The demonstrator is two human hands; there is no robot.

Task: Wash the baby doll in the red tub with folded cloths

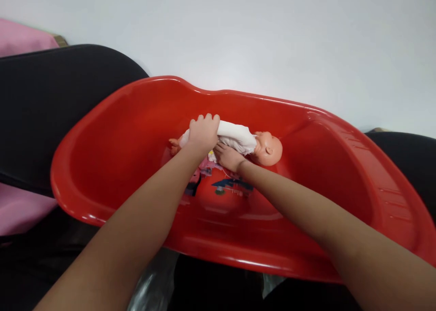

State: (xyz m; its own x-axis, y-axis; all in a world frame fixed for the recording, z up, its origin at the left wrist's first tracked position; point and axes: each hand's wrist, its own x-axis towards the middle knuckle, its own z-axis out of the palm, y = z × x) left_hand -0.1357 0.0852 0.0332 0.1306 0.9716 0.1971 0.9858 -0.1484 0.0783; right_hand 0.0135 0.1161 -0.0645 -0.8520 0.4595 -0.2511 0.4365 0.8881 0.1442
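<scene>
A baby doll [269,148] in a white long-sleeved top [235,131] lies on its side in the red baby bathtub [112,120], head to the right, feet to the left. My left hand [205,131] is closed over the doll's middle, its fingers curled over the far side. Lower down and to the right, my right hand [230,156] presses its closed fingers against the front of the white top. A small yellow patch shows on the cloth between my hands. The doll's waist is mostly hidden by them.
A printed picture [218,186] decorates the tub floor. Black chair-like shapes [68,102] stand to the left and at the far right. Pink cloth [23,36] lies at the left edge, and a pale wall or floor [259,38] spreads beyond the tub.
</scene>
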